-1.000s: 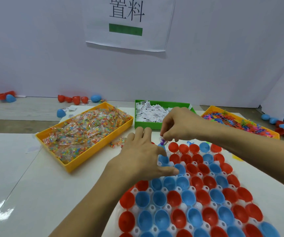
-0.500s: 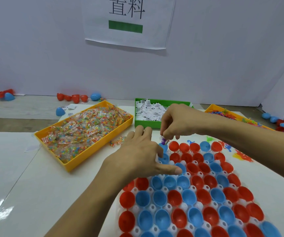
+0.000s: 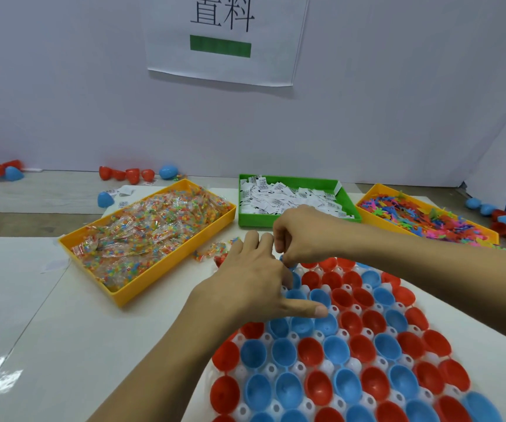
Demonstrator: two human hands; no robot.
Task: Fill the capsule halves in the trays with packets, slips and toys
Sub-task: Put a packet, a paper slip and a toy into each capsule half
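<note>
- Left hand lies palm down, flat on the far-left corner of the white capsule tray; fingers spread and pointing away, thumb stuck out right across a blue half. Open, holds nothing.
- Right hand comes in from the right, over the tray's far edge, knuckles up, fingertips curled down and pinched together just above the far-row cups. Whatever is in the pinch is hidden; cannot tell what it has.
- Tray's long axis runs from near-right to far-left; red and blue capsule halves sit open side up, those in view look empty.
- Beyond the tray's far-left corner: yellow bin of candy packets, long axis slanting far-right.
- Straight beyond the tray: green bin of white printed slips.
- Beyond the tray's far-right: second yellow bin of coloured plastic toys.
- One loose packet on the table, between the packet bin and the left hand.
</note>
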